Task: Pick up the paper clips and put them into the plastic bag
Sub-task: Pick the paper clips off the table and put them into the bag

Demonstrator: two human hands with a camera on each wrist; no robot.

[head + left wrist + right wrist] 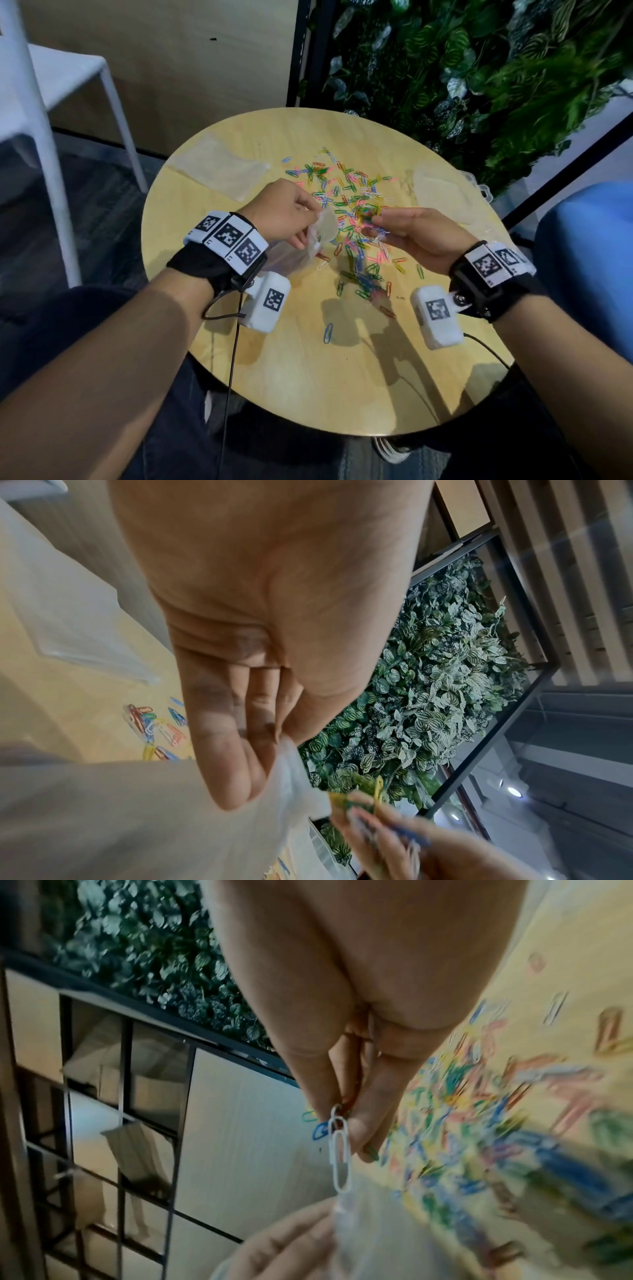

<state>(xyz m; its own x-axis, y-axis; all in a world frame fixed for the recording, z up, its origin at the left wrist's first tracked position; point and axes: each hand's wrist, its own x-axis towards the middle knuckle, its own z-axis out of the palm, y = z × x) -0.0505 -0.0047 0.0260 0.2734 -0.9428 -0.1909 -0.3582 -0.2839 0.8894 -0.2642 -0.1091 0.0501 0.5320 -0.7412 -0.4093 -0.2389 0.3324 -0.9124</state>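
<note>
Left hand (pixel 281 214) pinches bag (pixel 320 236) rim. Right hand (pixel 416 233) pinches clips (pixel 337 1123). Right wrist view alone shows white clip (pixel 341 1161) dangling lengthwise, pointing toward bag.

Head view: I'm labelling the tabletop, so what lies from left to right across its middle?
Flat bag → left hand gripping the open bag → right hand pinching clips → crumpled plastic at the table edge.
</note>
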